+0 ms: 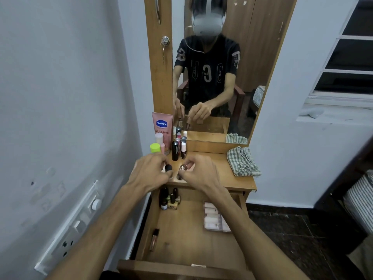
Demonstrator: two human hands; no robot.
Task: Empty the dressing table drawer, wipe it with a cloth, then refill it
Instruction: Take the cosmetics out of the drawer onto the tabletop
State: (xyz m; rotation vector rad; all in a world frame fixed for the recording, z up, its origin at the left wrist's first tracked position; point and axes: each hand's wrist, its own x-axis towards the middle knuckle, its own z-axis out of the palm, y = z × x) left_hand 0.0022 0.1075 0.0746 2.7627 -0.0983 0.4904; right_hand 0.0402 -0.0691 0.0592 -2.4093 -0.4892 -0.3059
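1. Wood-grain drawer (191, 235) hangs open below the tabletop (228, 174), still in the emptying step I'd say.
2. Left hand (150, 172) is pinched on a black-capped bottle (168, 168), right hand (198, 171) on a shiny-capped bottle (183, 167), both at the tabletop.
3. Next: set them down upright, then grab the glassy nail polishes (169, 199) and the pale palette (215, 219).
4. Checked cloth (241, 161) sits crumpled, waiting.

- The drawer (193, 235) is wood with a smooth, light-brown, faintly shiny floor.
- The dressing table top (220, 168) is the same smooth wood.
- The cloth (242, 161) is soft, crumpled checked fabric, matt.
- The lotion tube (162, 128) is glossy pink plastic.
- The black tube (175, 150) looks like shiny plastic.
- The nail polish bottles (170, 199) look like glass, with glossy dark caps.
- The mirror (218, 73) is smooth reflective glass in a wood frame.
- The lock (165, 41) is bright metal.
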